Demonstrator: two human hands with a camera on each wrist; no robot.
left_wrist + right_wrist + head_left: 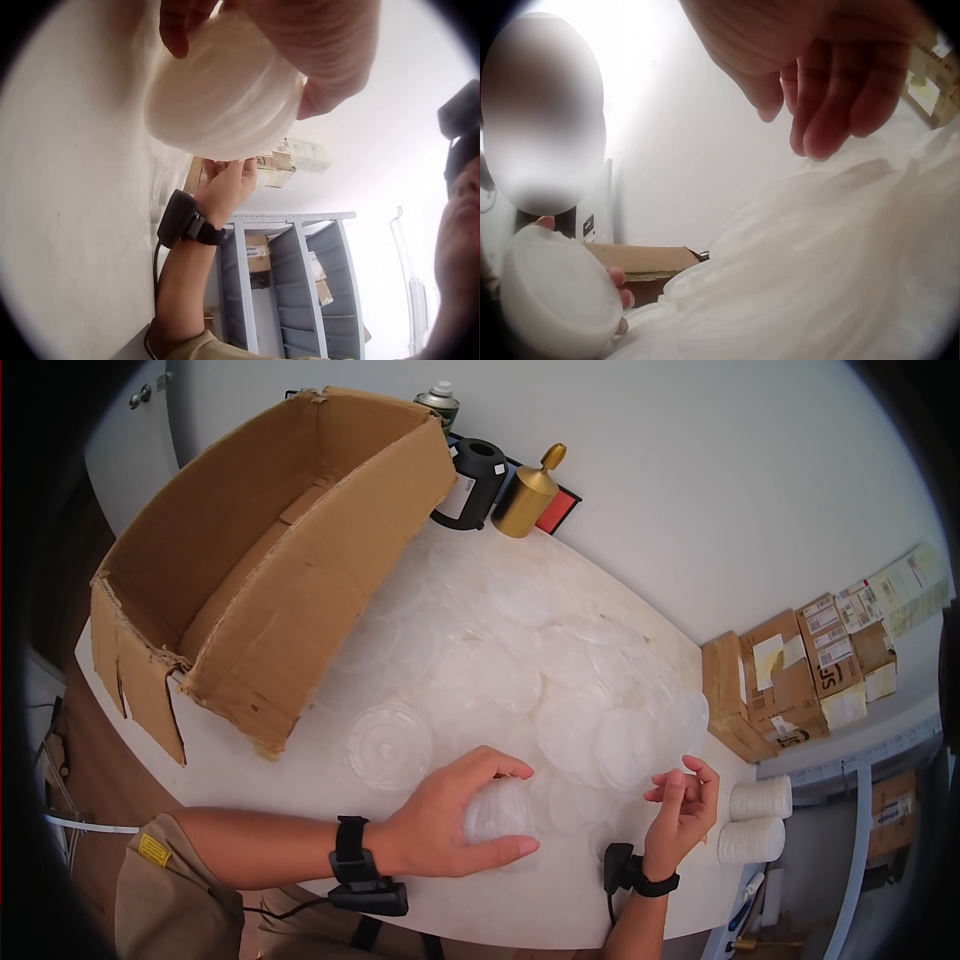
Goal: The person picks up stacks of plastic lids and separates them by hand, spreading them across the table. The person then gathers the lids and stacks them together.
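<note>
Strapped with a small camera at the wrist, a person's left hand [435, 815] grips a stack of translucent lids [498, 812] near the front of a pale desk [325, 790], thumb and fingers curled round its sides. To the right, the right hand [682, 820] hovers beside the scattered lids [475, 680], its fingers loosely bent and holding nothing. Loose discs overlap across the middle of the desk, with one ringed lid [388, 746] lying flat just beyond the left hand. An open cardboard box [340, 550] stands at left, its near end torn. Behind the spread are a spray can [438, 408], a black container [478, 485] and a gold canister [525, 500]. Two white stacks [752, 840] sit at the right edge, near labeled cartons [785, 670] by the wall.
</note>
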